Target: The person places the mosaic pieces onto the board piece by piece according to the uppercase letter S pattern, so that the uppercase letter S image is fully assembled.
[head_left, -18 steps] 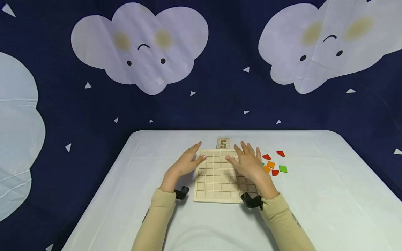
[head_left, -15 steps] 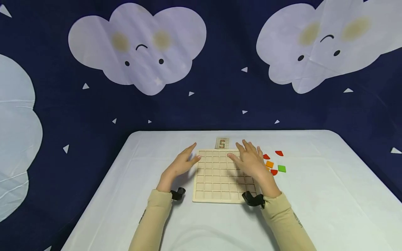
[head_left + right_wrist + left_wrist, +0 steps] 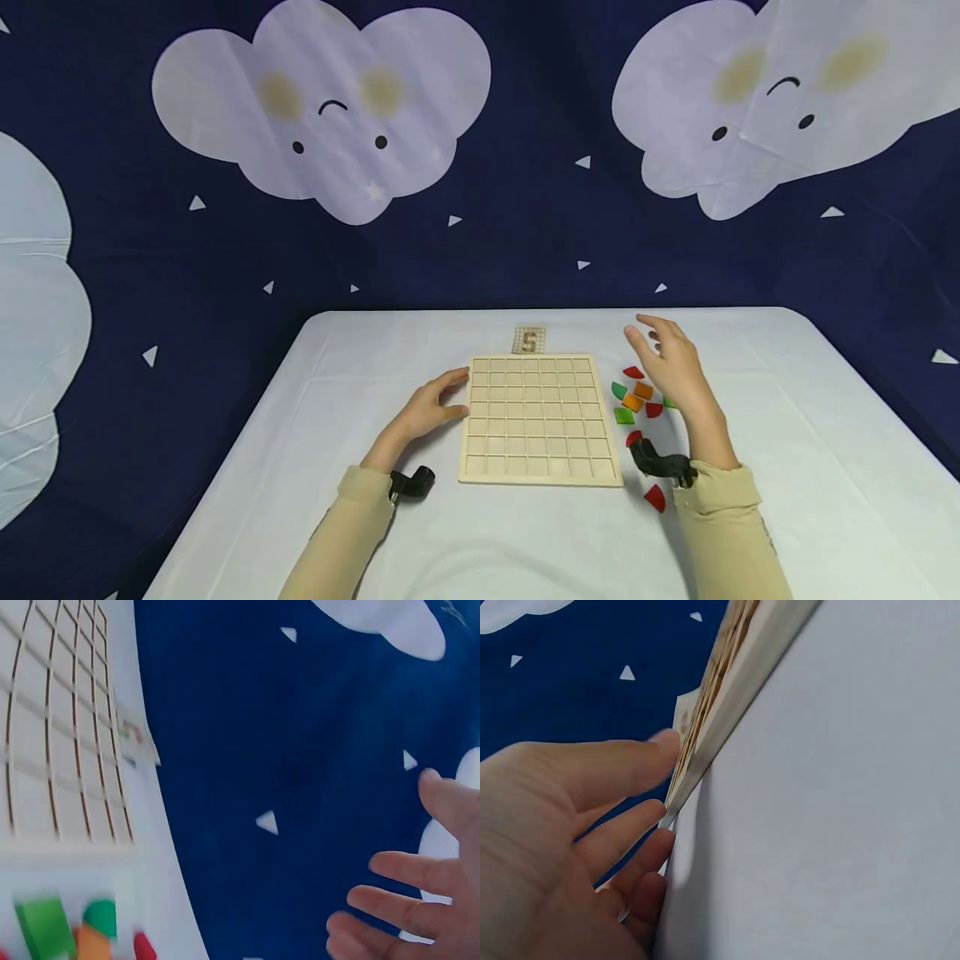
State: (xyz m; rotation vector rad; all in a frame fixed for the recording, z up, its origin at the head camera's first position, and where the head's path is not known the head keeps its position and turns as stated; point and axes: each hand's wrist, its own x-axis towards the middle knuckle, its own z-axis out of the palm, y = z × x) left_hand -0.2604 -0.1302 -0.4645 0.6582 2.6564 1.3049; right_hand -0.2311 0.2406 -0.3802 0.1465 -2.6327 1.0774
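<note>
A pale wooden board [image 3: 540, 421] with a grid of square cells lies flat on the white table. At its left edge, my left hand [image 3: 418, 414] has thumb and fingertips against the side; the left wrist view shows them right at the board's edge [image 3: 739, 697]. My right hand [image 3: 677, 371] is raised over the loose coloured pieces, fingers spread and slightly bent, holding nothing. Below it lie orange squares [image 3: 633, 402], a green square [image 3: 624, 416], a green quarter-round [image 3: 618, 389] and several red quarter-rounds [image 3: 655, 497]. Another green piece [image 3: 670, 402] is partly hidden by the right hand.
Just behind the board lies a small card [image 3: 529, 340] with a gridded "S" pattern. A dark blue cloth [image 3: 525, 250] with clouds hangs behind the table [image 3: 810, 467]. Black wrist cameras stick out from both wrists.
The right hand has moved right from above the board to above the pieces, baring the whole grid. My left hand has come down and toward me, to the board's left edge.
</note>
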